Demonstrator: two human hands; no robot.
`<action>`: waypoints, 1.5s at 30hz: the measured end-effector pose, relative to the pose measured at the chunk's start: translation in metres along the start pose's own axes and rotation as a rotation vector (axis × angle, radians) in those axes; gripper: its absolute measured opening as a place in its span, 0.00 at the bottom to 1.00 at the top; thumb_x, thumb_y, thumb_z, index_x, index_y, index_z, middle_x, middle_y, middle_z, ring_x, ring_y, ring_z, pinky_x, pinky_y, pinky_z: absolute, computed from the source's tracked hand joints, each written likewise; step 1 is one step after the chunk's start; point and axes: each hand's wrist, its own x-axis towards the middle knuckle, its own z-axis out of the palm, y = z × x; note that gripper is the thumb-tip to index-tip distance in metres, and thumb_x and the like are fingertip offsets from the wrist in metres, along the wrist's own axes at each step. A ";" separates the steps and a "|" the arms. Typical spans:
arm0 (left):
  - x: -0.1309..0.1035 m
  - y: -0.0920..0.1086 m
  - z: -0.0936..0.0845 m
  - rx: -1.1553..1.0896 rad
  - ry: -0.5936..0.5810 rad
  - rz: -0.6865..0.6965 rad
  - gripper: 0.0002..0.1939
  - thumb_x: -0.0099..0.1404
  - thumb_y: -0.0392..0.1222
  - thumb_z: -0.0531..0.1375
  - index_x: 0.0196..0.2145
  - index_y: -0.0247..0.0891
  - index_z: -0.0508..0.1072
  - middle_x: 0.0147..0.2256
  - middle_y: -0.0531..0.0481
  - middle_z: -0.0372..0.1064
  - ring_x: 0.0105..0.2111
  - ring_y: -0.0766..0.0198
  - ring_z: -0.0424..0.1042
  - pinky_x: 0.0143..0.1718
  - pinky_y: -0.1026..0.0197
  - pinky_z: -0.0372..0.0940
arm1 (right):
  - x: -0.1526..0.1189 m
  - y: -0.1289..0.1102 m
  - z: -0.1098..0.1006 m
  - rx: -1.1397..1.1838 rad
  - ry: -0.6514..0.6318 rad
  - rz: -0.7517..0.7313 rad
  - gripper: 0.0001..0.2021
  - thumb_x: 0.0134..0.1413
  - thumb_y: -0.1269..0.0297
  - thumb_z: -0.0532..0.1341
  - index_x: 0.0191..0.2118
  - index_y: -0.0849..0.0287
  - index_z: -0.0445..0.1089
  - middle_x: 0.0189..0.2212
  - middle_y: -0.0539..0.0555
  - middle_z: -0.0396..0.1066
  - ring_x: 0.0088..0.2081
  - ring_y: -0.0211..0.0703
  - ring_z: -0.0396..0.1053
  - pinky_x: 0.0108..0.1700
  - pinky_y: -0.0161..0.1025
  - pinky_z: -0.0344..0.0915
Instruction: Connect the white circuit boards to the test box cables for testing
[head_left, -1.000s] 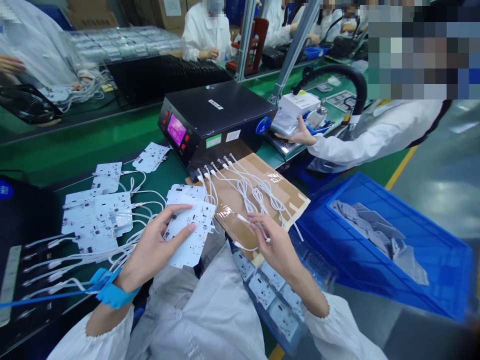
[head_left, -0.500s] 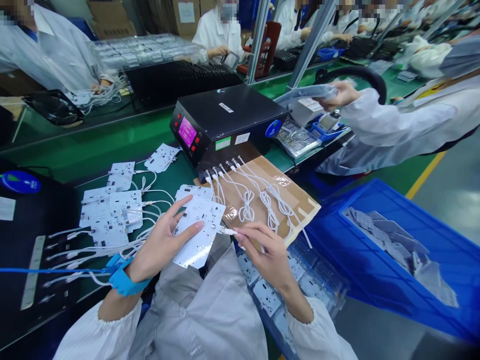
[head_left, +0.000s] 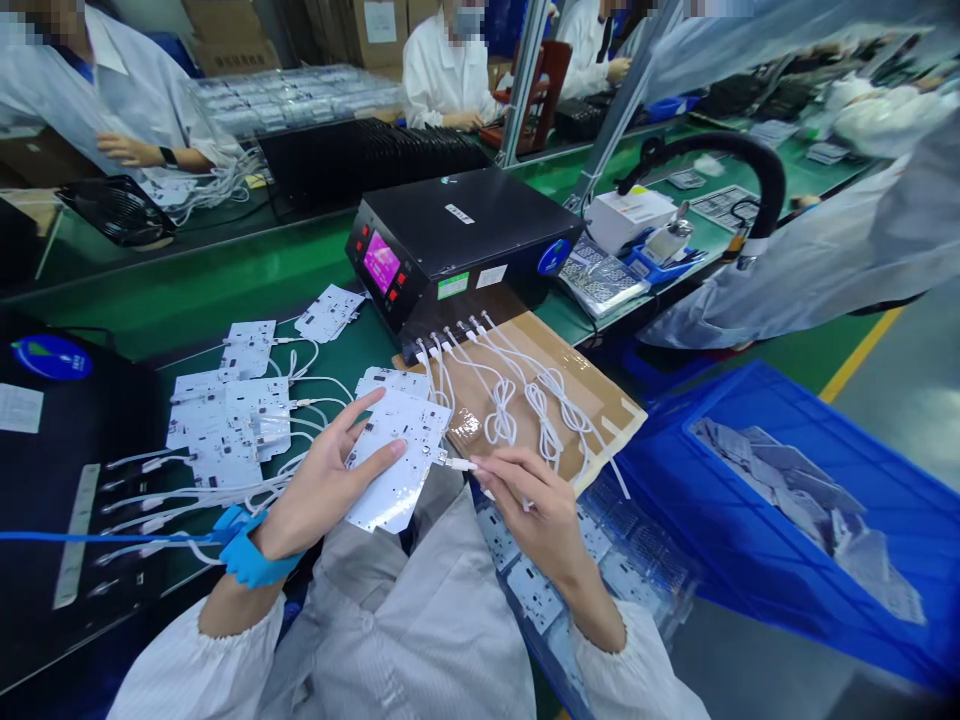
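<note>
A white circuit board (head_left: 397, 465) is gripped in my left hand (head_left: 330, 480), thumb on its face and fingers behind its far edge. My right hand (head_left: 536, 500) pinches the white plug of a USB cable (head_left: 459, 463), whose tip meets a small connector on the board's right edge. Whether the plug is fully seated I cannot tell. Just behind the held board lies another white board (head_left: 394, 380). To the left, several boards (head_left: 229, 425) lie overlapped with white cables attached. A blue wrist strap (head_left: 255, 550) circles my left wrist.
A black box with a pink screen (head_left: 382, 262) feeds white cables over brown cardboard (head_left: 517, 340). Another black box (head_left: 45, 520) stands at left. Right are a blue bin (head_left: 750, 570) and clear trays of boards (head_left: 536, 590). A black hose (head_left: 769, 180) arches near a co-worker's sleeve (head_left: 825, 260).
My hands keep nearly the same hold on board and plug. The view has shifted slightly. At right, the co-worker's hand with the clear plastic has left its place above the bench.
</note>
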 end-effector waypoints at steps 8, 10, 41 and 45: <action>0.001 -0.001 0.000 -0.019 -0.001 -0.019 0.41 0.64 0.54 0.69 0.70 0.52 0.59 0.66 0.43 0.66 0.61 0.48 0.72 0.57 0.53 0.74 | -0.003 0.001 0.002 -0.017 0.011 -0.023 0.17 0.61 0.81 0.65 0.51 0.56 0.76 0.41 0.54 0.76 0.40 0.36 0.76 0.43 0.32 0.75; 0.002 -0.002 -0.001 -0.012 -0.003 -0.016 0.41 0.65 0.54 0.69 0.70 0.52 0.58 0.67 0.43 0.65 0.62 0.48 0.71 0.57 0.53 0.74 | -0.003 0.001 0.002 -0.022 0.009 -0.022 0.17 0.61 0.81 0.65 0.51 0.56 0.76 0.40 0.54 0.76 0.40 0.36 0.76 0.43 0.32 0.75; 0.007 -0.023 0.005 0.168 -0.010 0.088 0.43 0.66 0.62 0.64 0.72 0.51 0.54 0.67 0.41 0.63 0.68 0.42 0.63 0.57 0.47 0.74 | 0.004 0.030 -0.016 0.760 0.218 0.648 0.19 0.59 0.50 0.70 0.49 0.55 0.70 0.41 0.56 0.78 0.39 0.44 0.80 0.44 0.42 0.80; 0.004 -0.029 0.008 0.287 -0.014 0.053 0.39 0.68 0.66 0.61 0.69 0.46 0.61 0.72 0.42 0.54 0.73 0.43 0.50 0.69 0.43 0.60 | 0.017 0.029 0.004 0.685 0.251 0.519 0.13 0.63 0.54 0.67 0.43 0.56 0.68 0.37 0.54 0.79 0.35 0.43 0.81 0.40 0.43 0.81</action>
